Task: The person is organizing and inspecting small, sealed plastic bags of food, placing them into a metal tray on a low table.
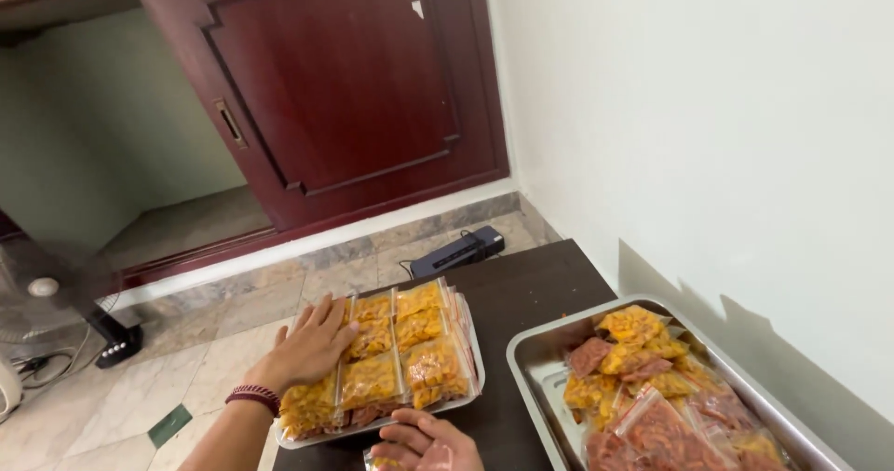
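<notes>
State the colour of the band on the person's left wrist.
The wristband is dark red, maroon; the head view shows it, just behind the left hand.

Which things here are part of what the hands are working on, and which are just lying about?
In hand:
left hand flat on the bagged orange snacks
small tray under those bags
right hand at the tray's near edge

Lying about:
big steel tray of mixed bags
black device on the floor
fan

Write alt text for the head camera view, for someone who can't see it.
A left hand rests flat on clear bags of orange snacks packed on a tray; the right hand is at its near edge. Beside it, a steel pan holds more bags.
</notes>
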